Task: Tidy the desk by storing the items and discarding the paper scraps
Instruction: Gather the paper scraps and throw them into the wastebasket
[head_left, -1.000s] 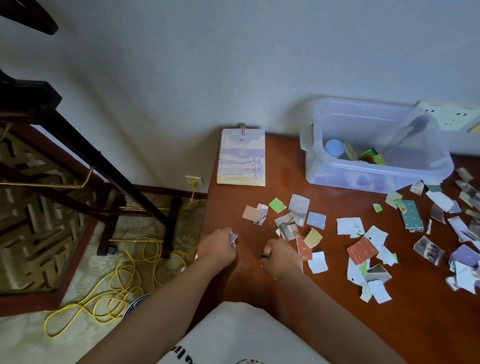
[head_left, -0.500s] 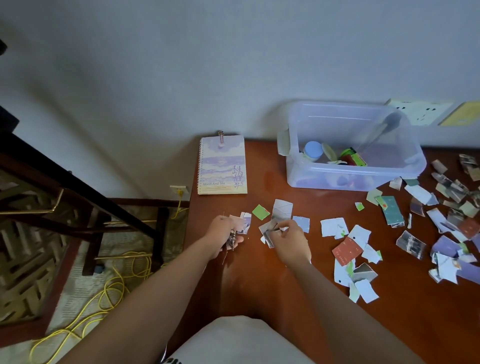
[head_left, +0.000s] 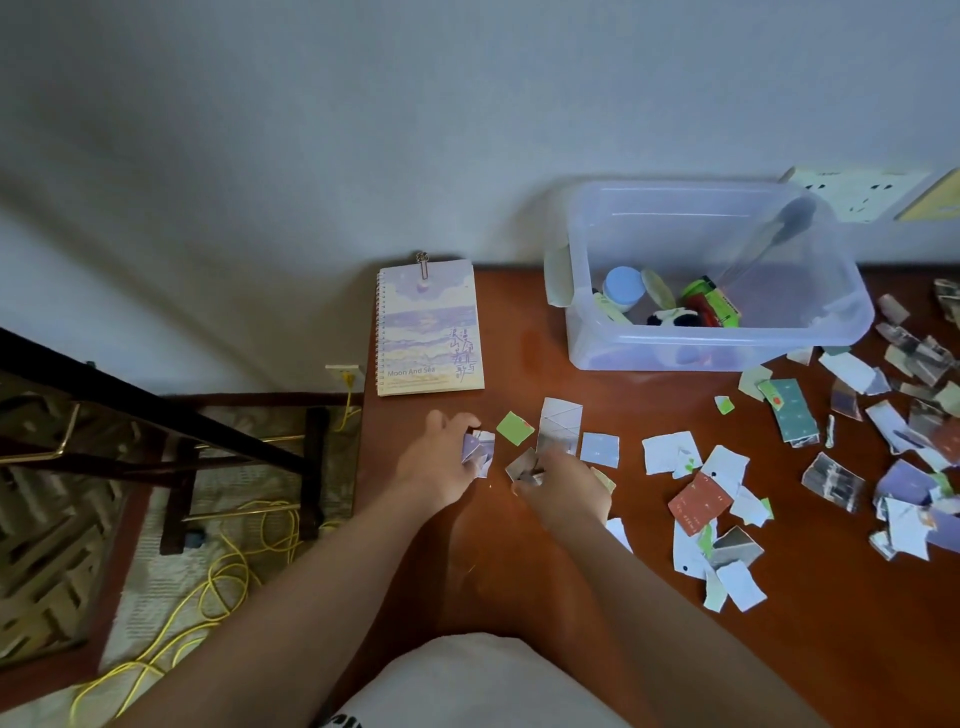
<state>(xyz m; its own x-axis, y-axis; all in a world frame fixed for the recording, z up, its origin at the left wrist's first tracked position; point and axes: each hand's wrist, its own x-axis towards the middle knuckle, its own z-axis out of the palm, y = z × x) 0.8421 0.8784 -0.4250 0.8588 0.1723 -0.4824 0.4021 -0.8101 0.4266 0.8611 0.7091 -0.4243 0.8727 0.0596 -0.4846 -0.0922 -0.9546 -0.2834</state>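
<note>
Desk: reddish-brown polished wood, set against a pale wall.
Storage bin: clear plastic, rectangular with rounded corners, at the desk's back edge, holding small items.
Notebook: spiral-bound, lilac seascape cover, flat at the back left corner.
Paper scraps: torn, angular, scattered from the centre to the right.
Left hand: fingers curled, pinching lilac scraps.
Right hand: closed around grey scraps.

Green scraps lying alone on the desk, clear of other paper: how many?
2: a bright green square scrap just beyond the hands, and a smaller green scrap near the clear bin. Piles may hide more.
</note>
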